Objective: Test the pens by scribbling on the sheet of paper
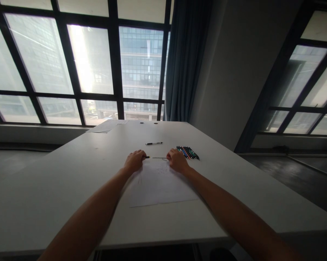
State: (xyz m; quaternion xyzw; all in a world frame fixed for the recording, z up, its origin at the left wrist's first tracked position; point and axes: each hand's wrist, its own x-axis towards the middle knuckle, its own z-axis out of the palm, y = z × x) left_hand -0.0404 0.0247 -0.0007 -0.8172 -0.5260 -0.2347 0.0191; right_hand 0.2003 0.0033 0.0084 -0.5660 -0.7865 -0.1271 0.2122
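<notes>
My left hand [134, 160] is closed in a pinch on a short dark pen-like piece [147, 157] with a pale tip pointing right. Facing it, my right hand [177, 160] pinches a thin dark rod [159, 157] that looks like a pen refill. A small gap separates the rod's left end from the pale tip. Both hands are over the far edge of a white sheet of paper [163, 186], which has faint drawn marks near its top. Just beyond my right hand lies a row of several coloured pens or pencils [189, 152].
A black-and-white pen [154, 143] lies on the white table [78, 177] past my hands. More paper sheets [106, 126] rest at the far left corner. Two dark round holes [155, 123] sit near the far edge. Windows and a blue curtain [183, 65] stand behind.
</notes>
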